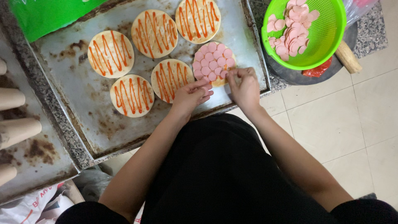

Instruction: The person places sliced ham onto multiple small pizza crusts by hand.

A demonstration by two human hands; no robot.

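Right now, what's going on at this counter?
A person is laying pink sausage slices onto one round flatbread on a metal baking tray. The right hand pinches a slice at that bread's near edge, while the left hand rests beside it, fingertips touching the slices. Five other rounds on the tray carry only zigzags of orange-red sauce. A green colander with more slices sits to the right of the tray.

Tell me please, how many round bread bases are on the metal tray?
6. Three along the far side, two with sauce nearer, and one covered with pink sausage slices by both hands. None seems hidden.
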